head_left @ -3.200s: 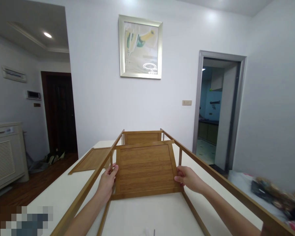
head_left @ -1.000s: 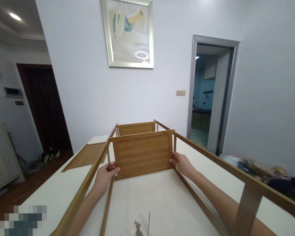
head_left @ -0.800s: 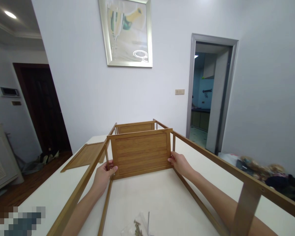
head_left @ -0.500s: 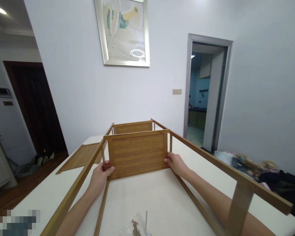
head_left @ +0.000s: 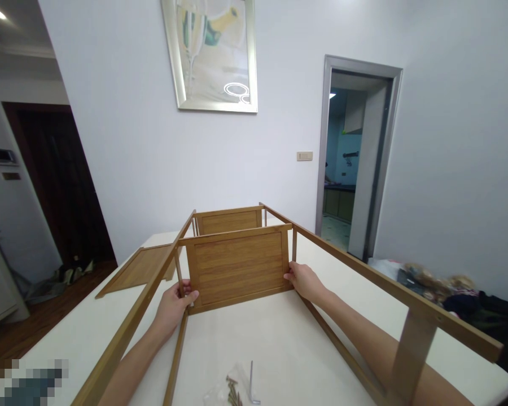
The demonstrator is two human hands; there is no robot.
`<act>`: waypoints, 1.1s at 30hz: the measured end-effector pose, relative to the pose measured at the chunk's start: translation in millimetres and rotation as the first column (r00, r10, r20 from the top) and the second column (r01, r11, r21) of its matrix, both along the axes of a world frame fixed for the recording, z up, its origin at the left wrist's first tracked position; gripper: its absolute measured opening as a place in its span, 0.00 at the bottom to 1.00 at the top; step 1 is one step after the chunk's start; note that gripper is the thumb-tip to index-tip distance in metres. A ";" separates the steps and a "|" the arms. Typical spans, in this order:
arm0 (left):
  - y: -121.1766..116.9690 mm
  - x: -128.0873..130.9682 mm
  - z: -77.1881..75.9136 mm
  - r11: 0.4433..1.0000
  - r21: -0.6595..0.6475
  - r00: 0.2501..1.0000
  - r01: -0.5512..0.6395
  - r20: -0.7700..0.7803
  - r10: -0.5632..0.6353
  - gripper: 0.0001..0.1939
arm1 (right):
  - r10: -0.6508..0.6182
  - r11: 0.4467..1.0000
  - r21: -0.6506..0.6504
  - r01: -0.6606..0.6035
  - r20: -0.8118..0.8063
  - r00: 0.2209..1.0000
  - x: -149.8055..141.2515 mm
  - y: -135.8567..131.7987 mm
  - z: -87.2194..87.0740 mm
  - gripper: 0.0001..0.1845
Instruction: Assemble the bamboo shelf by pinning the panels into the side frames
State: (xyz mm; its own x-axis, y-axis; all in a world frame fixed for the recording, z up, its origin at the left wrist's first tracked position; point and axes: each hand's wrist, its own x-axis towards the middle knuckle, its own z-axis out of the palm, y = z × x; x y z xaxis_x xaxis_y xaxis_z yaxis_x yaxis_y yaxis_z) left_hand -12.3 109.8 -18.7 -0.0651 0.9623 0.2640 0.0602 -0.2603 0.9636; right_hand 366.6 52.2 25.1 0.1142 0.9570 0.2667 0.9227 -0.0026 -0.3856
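Note:
A wooden shelf panel (head_left: 239,265) stands nearly upright between the side rails of a wooden rack frame (head_left: 338,255), slightly tilted. My left hand (head_left: 173,304) is closed round the panel's lower left edge, thumb on the near face, fingers beside the frame's crossbar. On the opposite edge, my right hand (head_left: 307,282) pinches the panel low down, its fingertips partly hidden behind it. Behind this panel a second wooden panel (head_left: 228,221) sits at the far end of the frame. Nearer me lie a small clear bag with several screws (head_left: 232,390) and a hex key (head_left: 251,380).
The frame rests on a white table (head_left: 254,332). Another wooden panel (head_left: 138,269) lies flat on the table's left side. A pile of clothes and bags (head_left: 444,287) is at the right. Beyond are a wall with a framed picture (head_left: 214,53) and a doorway (head_left: 342,169).
Over the earlier frames the panel has gone from leaning to more upright between the rails, both hands staying on it. The view has turned right and down, bringing the screws and hex key into sight.

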 end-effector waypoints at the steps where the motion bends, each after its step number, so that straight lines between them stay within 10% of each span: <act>1: -0.5 0.1 -0.1 1.000 0.001 1.000 0.008 -0.008 -0.008 0.23 | -0.003 1.000 0.001 0.003 0.000 1.000 -0.5 -1.0 0.7 0.04; 12: -4.6 -0.7 1.0 1.000 0.021 1.000 -0.003 -0.029 0.004 0.27 | -0.041 0.982 0.174 0.075 -0.192 0.980 31.4 -8.7 38.2 0.13; 22: 2.1 -5.0 -5.0 0.999 0.031 0.997 -0.018 -0.080 0.021 0.29 | 0.181 0.960 0.266 -0.081 -0.374 0.910 2.6 2.5 0.6 0.12; 33: -2.8 0.3 -7.1 0.999 0.000 0.999 -0.036 0.021 0.036 0.30 | 0.307 0.939 0.324 -0.120 -0.623 0.719 13.1 11.2 0.6 0.15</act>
State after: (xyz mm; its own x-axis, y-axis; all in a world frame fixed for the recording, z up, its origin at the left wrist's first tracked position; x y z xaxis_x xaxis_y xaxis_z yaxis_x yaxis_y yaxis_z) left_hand -12.0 107.0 -25.8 -0.1052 0.9593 0.2622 0.0491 -0.2583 0.9648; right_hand 379.8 63.4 25.7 0.1499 0.8910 0.4285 0.4003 0.3416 -0.8503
